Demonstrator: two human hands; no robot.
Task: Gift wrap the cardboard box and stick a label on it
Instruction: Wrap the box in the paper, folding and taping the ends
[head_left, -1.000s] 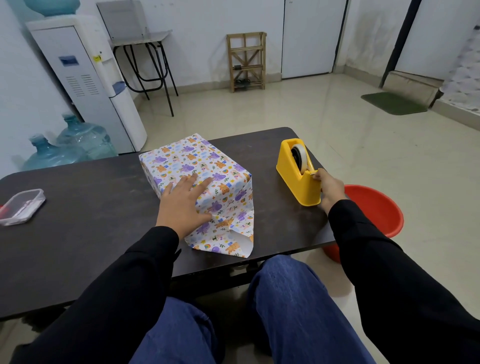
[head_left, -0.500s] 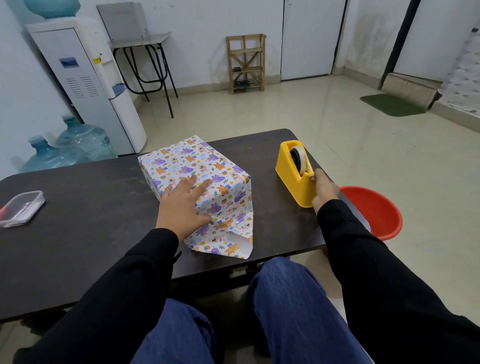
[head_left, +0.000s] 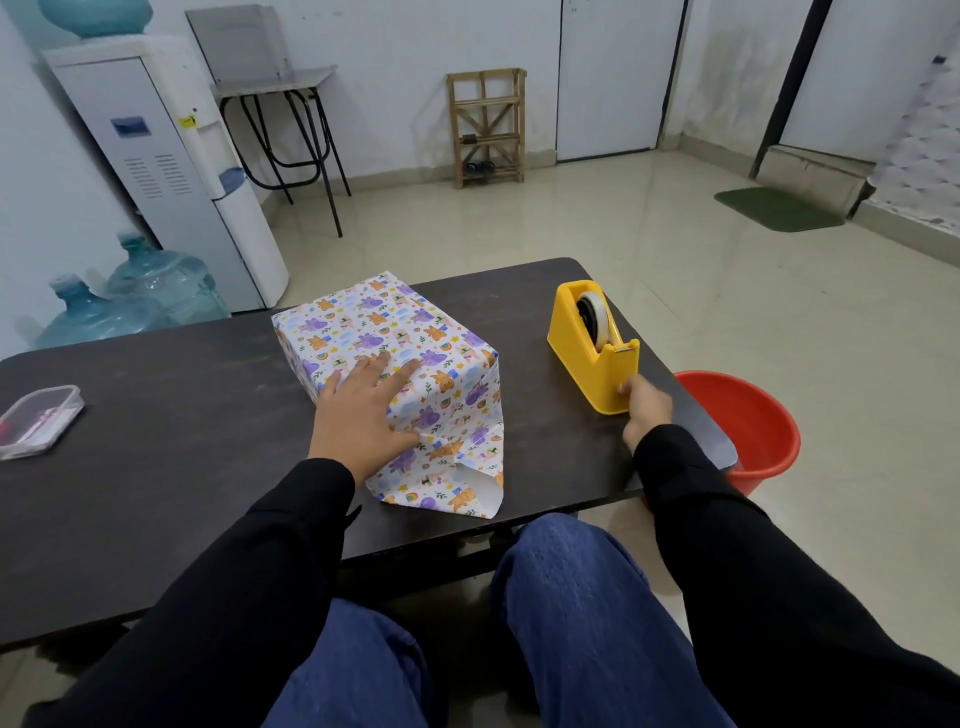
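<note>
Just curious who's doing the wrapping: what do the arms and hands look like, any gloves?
No gloves: the left hand and right hand are bare, with no ring or watch showing. Both arms wear long black sleeves to the wrists; blue jeans cover the knees.

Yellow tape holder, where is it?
In the head view the tape holder sits on the table's right side, right of the wrapped box, with the right hand at its near end.

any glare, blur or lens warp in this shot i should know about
Head view: wide-angle warp leans the water dispenser and dark doorpost outward. Head view: the glossy floor carries soft glare streaks. Head view: wrapped box and tape dispenser are sharp, evenly lit, with faint shadows; the right hand looks slightly soft.
</note>
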